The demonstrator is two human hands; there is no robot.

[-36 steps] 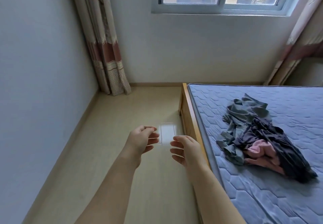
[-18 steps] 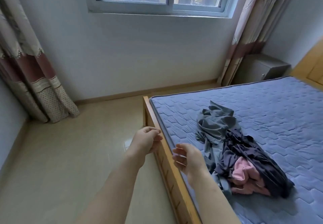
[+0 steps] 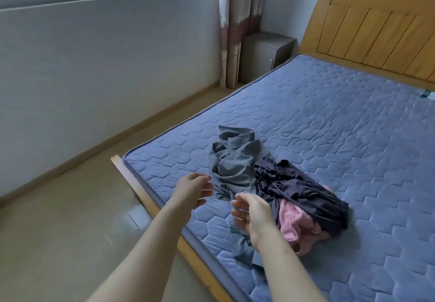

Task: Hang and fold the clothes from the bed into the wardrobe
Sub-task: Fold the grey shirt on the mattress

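Blue mattress (image 3: pixel 329 125) bears crumpled clothes (image 3: pixel 237 160); left hand (image 3: pixel 193 191) and right hand (image 3: pixel 255 215) hover beside, loosely curled, empty.

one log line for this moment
left hand: open, empty | right hand: open, empty | clothes pile: heaped on mattress, not yet picked up

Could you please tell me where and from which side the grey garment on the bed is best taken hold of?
Probably its bunched upper part, coming from above on its left as seen in the head view. The grey garment is heaped and uncovered there, while the dark navy garment seems to overlap its other edge, so pinching the raised folds should lift it free.
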